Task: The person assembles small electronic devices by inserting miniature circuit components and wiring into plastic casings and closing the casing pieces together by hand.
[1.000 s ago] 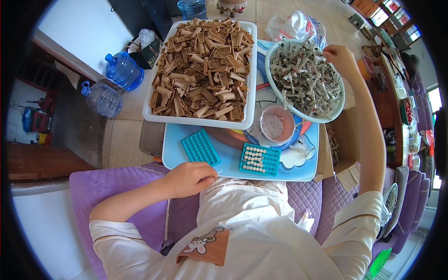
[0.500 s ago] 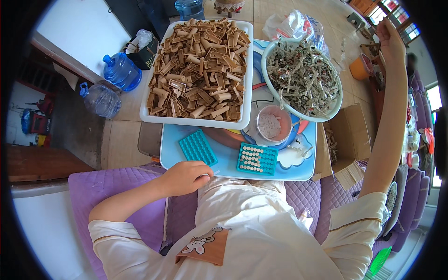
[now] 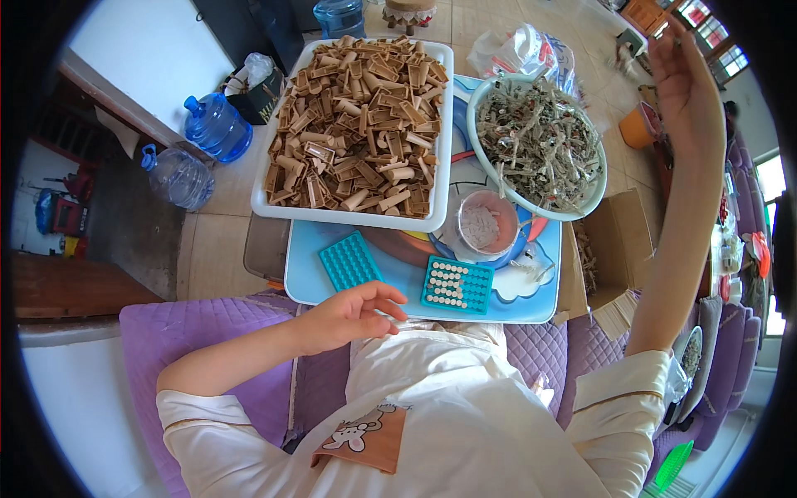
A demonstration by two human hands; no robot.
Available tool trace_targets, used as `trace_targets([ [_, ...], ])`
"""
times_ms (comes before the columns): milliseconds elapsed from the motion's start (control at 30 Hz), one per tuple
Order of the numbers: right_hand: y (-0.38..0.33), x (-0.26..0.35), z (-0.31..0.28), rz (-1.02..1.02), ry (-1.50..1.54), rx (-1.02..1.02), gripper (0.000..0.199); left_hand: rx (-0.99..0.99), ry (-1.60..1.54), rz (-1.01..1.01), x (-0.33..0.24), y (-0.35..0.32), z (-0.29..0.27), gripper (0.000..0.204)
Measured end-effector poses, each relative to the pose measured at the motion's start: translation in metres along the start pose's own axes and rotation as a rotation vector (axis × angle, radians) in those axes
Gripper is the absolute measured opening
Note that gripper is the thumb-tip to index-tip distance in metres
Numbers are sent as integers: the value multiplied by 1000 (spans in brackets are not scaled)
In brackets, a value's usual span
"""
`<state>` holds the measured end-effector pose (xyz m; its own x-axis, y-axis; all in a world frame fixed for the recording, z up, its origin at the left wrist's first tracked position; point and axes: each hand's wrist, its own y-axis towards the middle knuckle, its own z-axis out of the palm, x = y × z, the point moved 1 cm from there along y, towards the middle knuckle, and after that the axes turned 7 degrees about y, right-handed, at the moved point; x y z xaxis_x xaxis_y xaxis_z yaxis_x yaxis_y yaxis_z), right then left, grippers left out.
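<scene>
My left hand hovers at the near edge of the blue table, its fingers loosely curved and apart; I make out nothing held in it. Beyond its knuckles lies a teal tray with rows of small hollows. To the right sits a second teal tray, partly filled with small white round pieces. My right hand is raised far out at the upper right, away from the table, with its fingers stretched out. A pinkish bowl of whitish pieces stands behind the second tray.
A big white tray heaped with brown plastic shells fills the table's far left. Right of it, a pale green basin holds a tangle of clear and dark bits. An open cardboard box stands beside the table; blue water bottles are at left.
My left hand has shifted slightly right and its fingers have loosened apart. My right arm has swung a little inward, with the hand lower and its fingers still extended.
</scene>
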<state>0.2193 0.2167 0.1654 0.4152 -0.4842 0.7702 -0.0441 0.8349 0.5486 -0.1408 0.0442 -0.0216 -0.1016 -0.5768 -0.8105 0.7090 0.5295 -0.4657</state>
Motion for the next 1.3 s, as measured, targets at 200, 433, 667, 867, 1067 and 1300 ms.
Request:
trace_targets([
  [200,-90,-68,99,207,355,-10,28,-44,20,161,3,-6,0,45],
  [433,-160,-110,167,479,656,-182,23,-539,743,614,-15,-13,-5,56],
  [667,-180,-133,193,461,742,-272,24,-288,318,369,-9,-15,-6,27],
  [867,-185,-140,189,377,645,-298,24,-263,235,298,-14,-19,-7,30],
  [1067,-195,-139,183,279,493,-283,23,-272,309,288,-17,-20,-7,28],
  [1300,-206,-136,184,258,214,-229,20,-240,220,314,-16,-19,-5,29],
])
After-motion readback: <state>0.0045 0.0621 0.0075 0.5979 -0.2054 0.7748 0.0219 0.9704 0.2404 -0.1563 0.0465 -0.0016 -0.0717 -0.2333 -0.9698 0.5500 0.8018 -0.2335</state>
